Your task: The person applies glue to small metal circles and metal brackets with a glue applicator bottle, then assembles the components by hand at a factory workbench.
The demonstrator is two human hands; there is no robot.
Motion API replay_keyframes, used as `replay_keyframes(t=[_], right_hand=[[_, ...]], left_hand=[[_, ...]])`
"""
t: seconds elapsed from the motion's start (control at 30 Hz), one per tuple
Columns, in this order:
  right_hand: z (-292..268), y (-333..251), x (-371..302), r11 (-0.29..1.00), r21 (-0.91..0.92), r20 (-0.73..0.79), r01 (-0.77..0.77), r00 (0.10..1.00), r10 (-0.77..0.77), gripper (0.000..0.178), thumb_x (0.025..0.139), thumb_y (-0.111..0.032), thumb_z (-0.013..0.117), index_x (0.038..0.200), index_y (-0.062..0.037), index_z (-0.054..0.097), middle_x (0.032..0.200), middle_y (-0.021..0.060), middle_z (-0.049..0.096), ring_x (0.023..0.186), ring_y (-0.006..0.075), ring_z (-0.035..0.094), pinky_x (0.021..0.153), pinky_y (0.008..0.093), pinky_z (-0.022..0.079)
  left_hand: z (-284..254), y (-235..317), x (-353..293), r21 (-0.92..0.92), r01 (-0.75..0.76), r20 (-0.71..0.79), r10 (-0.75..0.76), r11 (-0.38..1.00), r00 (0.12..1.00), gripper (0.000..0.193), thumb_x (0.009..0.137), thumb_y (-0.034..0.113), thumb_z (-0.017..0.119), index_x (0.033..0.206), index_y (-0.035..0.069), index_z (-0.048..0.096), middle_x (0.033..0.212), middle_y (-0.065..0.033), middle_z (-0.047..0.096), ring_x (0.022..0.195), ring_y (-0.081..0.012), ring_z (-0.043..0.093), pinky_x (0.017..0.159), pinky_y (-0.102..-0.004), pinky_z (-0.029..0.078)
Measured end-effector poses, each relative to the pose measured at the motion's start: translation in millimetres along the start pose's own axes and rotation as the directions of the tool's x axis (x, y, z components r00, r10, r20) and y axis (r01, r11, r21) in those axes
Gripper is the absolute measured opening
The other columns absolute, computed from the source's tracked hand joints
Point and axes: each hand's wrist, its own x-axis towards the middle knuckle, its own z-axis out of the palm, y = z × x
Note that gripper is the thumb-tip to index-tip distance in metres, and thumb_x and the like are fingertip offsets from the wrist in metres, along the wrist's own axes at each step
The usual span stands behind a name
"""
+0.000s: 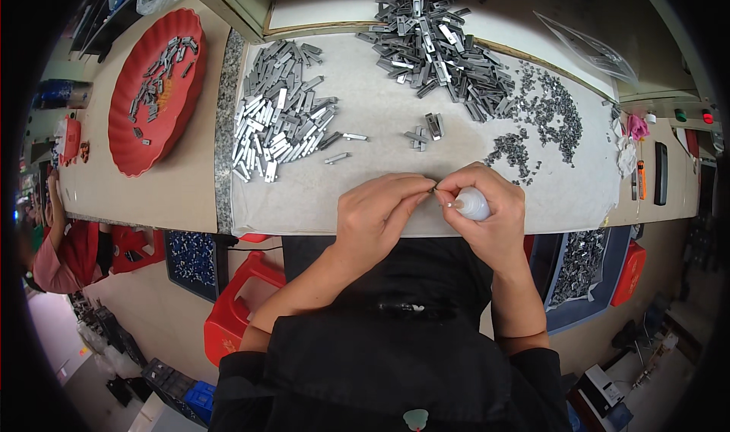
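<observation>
Over the table's front edge my two hands meet, fingertips nearly touching. My left hand (pixel 380 211) is closed in a pinch on a small dark part (pixel 432 190), mostly hidden by the fingers. My right hand (pixel 494 208) is closed round a small white squeeze bottle (pixel 473 204), its narrow tip pointing left; the index finger and thumb reach to the same dark part. Just beyond the hands lie a few loose grey metal pieces (pixel 434 126). Right of them are scattered tiny dark metal parts (pixel 559 112).
A heap of silver rectangular metal pieces (pixel 277 120) covers the table's left side; a larger dark grey heap (pixel 441 52) is at the back. Farther left stands a red scalloped tray (pixel 122 128). A red stool (pixel 262 272) and a blue bin (pixel 559 318) are below the table.
</observation>
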Motion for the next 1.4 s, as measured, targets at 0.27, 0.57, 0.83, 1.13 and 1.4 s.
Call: replay_keyframes(t=[0.27,0.57,0.83,1.13,1.4], right_hand=[[10,-4,0,0.974,-0.177,-0.082,0.140,0.984,-0.157,0.023,0.057,0.002,0.066,0.074,-0.0026,0.052,0.068,0.0067,0.055,0.060,0.0217,0.055,0.051,0.0286,0.043],[26,4,-4,0.935,-0.263,-0.193,0.238,0.937,-0.293,0.020,0.058,0.000,0.065,0.074,-0.0020,0.053,0.066,0.0063,0.054,0.058,0.0213,0.054,0.050,0.0287,0.043],[21,4,-2,0.917,-0.269,-0.180,0.295,0.920,-0.349,0.018,0.059,-0.001,0.064,0.074,-0.0018,0.054,0.064,0.0058,0.054,0.056,0.0203,0.054,0.049,0.0273,0.043],[28,1,-6,0.949,-0.166,-0.321,0.269,0.895,-0.310,0.024,0.055,0.001,0.066,0.077,-0.0008,0.056,0.065,0.0064,0.056,0.056,0.0183,0.054,0.050,0.0256,0.043],[25,-4,-5,0.949,-0.128,-0.291,0.287,0.904,-0.313,0.023,0.057,0.006,0.065,0.078,-0.0002,0.056,0.067,0.0083,0.057,0.057,0.0188,0.055,0.051,0.0247,0.043]], left_hand=[[4,-1,-1,0.016,0.030,-0.034,-0.029,0.999,0.999,0.015,0.069,-0.005,0.059,0.083,-0.001,0.060,0.077,-0.0120,0.062,0.066,-0.0240,0.061,0.057,-0.0281,0.048],[4,-1,-3,0.028,0.018,-0.084,-0.016,0.999,0.996,0.013,0.071,-0.007,0.058,0.083,-0.003,0.061,0.075,-0.0117,0.062,0.064,-0.0182,0.059,0.056,-0.0239,0.046],[1,2,-1,-0.020,0.025,-0.061,-0.026,0.999,0.998,0.012,0.072,-0.003,0.060,0.083,-0.001,0.061,0.077,-0.0119,0.063,0.066,-0.0226,0.062,0.056,-0.0273,0.048],[2,3,-4,-0.071,-0.026,-0.118,0.018,0.997,0.993,0.015,0.070,-0.005,0.062,0.085,-0.002,0.062,0.083,-0.0131,0.063,0.072,-0.0228,0.063,0.062,-0.0265,0.050],[-4,0,-9,-0.263,0.123,0.004,-0.126,0.957,0.992,0.013,0.077,-0.007,0.055,0.089,-0.006,0.058,0.088,-0.0160,0.062,0.081,-0.0192,0.061,0.070,-0.0258,0.048]])
